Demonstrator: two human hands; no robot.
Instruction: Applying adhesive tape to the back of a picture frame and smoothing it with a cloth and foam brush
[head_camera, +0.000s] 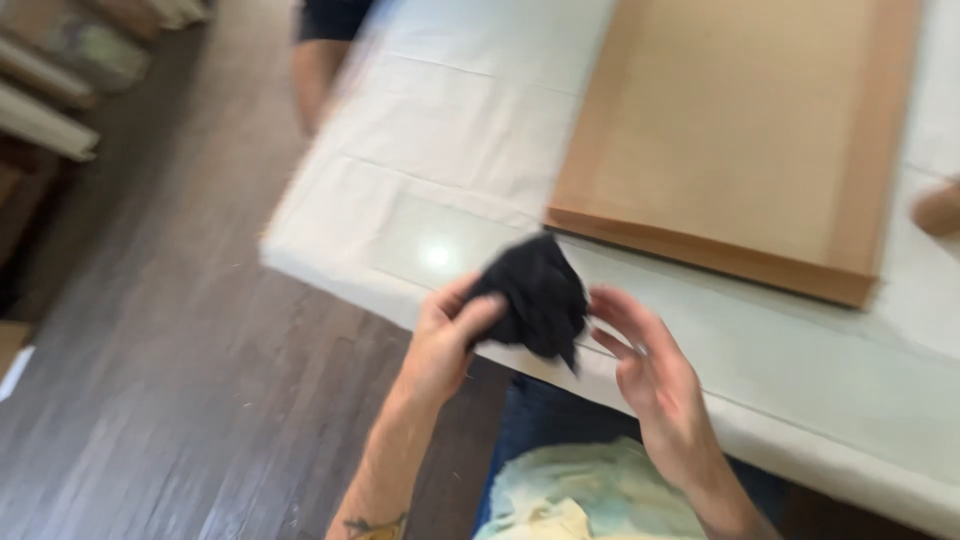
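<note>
- The left hand (445, 335) gripped a crumpled black cloth (535, 295), with its thumb and fingers closed around the cloth's left side.
- The right hand (650, 375) was held open beside the cloth, fingers spread and slightly curled; its fingertips (605, 300) were at the cloth's right edge, though the blur made it impossible to tell whether they truly touched it.
- The crumpled black cloth was held in the air between the two hands, just above the near edge of the white, paper-covered surface (450, 140), with a loose corner hanging down toward the person's lap.
- A large, flat, tan cardboard panel (740, 130) lay on the surface beyond the hands, its near corner just behind the cloth in the view.
- A dark tattoo (375, 525) showed on the left forearm near the bottom of the frame.
- The person wore blue trousers (540, 420), and a pale, yellowish-green fabric (590, 495) lay bunched below the hands at the lap.
- Another person's arm in a dark sleeve (325, 45) stood at the far-left side of the surface, and a part of another hand (938, 208) showed at the right edge of the frame.
- A dark wooden plank floor (170, 360) stretched to the left of the surface.
- The whole view was softened by motion blur.
</note>
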